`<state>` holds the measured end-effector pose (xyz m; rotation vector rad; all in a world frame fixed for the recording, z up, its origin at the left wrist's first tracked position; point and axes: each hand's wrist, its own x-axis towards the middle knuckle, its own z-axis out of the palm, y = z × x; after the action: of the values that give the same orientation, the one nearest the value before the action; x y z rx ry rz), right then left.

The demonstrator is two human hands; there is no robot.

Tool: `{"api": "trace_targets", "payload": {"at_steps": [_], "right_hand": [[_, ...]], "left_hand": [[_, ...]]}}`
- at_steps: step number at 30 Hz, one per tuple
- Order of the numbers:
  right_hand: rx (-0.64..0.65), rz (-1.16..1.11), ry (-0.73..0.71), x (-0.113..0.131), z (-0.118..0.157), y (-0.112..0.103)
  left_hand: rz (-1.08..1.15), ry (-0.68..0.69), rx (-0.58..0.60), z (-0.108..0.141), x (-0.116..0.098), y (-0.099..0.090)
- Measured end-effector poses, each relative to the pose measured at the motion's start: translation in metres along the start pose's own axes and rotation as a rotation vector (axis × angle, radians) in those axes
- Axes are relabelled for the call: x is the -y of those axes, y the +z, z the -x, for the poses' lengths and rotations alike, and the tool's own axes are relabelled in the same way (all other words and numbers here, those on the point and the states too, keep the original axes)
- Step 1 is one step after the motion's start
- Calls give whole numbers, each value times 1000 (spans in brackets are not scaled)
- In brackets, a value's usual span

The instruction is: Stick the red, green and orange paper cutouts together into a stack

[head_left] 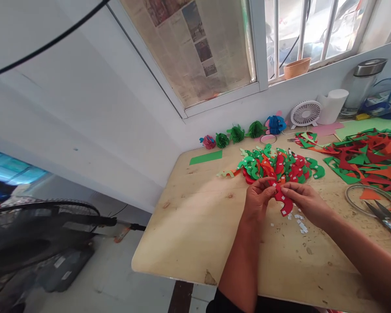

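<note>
Between my two hands is a curved red paper cutout [286, 206] with small white squares stuck on it. My left hand [260, 194] pinches its upper left part, thumb against fingers. On the other side my right hand [301, 196] has thumb and forefinger closed on the cutout's edge. Just beyond the hands lies a pile of curved green, red and orange paper cutouts [316, 170], many with white squares on them. Small white paper bits [302, 227] are scattered on the wooden table [195, 221] below my right hand.
Scissors [386, 217] and a metal ring [348, 198] lie at right, by red, orange and green paper scraps [381, 150]. Along the wall stand several folded-paper figures [237, 133], a small white fan [305, 114] and a glass jar [361, 89]. A green strip [206, 157] lies at the back left.
</note>
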<state>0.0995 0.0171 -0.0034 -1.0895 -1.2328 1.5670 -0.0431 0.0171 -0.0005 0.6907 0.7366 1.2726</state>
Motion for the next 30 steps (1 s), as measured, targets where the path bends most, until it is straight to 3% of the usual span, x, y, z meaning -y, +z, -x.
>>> {"api": "trace_targets", "payload": {"at_steps": [10,30], "right_hand": [[108,-230,142,5,3,-1],[77,-102,93,5,2,-1]], "left_hand": [[79,-75,91,2,-4,-6],[38,-69,61,1,-4,-5]]}}
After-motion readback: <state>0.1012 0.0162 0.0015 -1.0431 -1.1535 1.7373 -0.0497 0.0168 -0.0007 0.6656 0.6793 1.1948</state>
